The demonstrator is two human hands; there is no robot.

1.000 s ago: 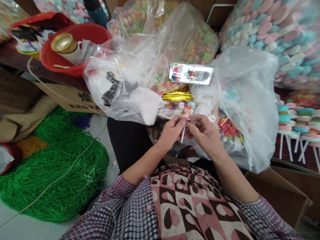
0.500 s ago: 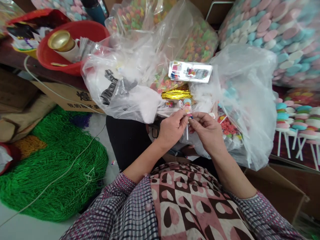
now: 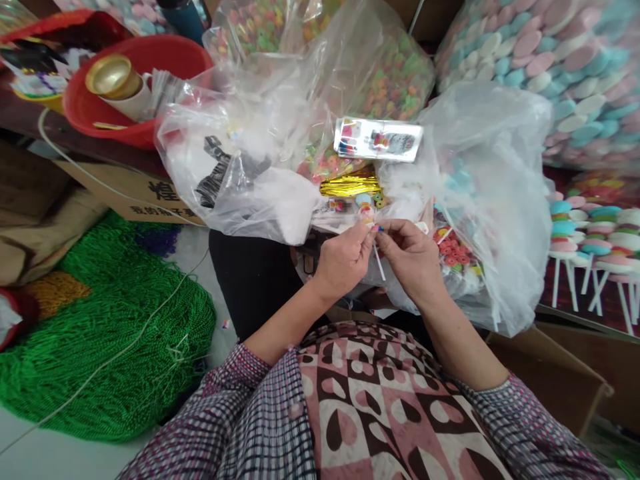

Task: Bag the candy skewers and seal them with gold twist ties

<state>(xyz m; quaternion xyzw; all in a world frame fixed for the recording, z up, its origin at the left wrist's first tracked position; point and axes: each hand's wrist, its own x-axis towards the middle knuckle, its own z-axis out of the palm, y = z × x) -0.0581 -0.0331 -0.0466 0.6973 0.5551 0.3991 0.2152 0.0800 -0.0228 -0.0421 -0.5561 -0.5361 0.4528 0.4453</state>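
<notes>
My left hand (image 3: pixel 344 259) and my right hand (image 3: pixel 411 256) meet in front of me, fingertips together. Both pinch a small lollipop (image 3: pixel 369 212) with a pastel head and a white stick (image 3: pixel 379 260) that hangs down between the hands. Just beyond the hands lies a bundle of gold twist ties (image 3: pixel 350 186) and a flat printed packet (image 3: pixel 378 140) resting on clear plastic bags. An open clear bag (image 3: pixel 500 200) to my right holds colourful candy pieces (image 3: pixel 453 253).
A red basin (image 3: pixel 125 100) with a gold-lidded cup (image 3: pixel 113 77) stands at the back left. A green mesh heap (image 3: pixel 110 333) lies on the floor to the left. Finished lollipops (image 3: pixel 590 227) stand at right beside a cardboard box (image 3: pixel 550 380).
Both hands have risen slightly and closed in on the lollipop. Its stick has tilted, the lower end swinging to the right.
</notes>
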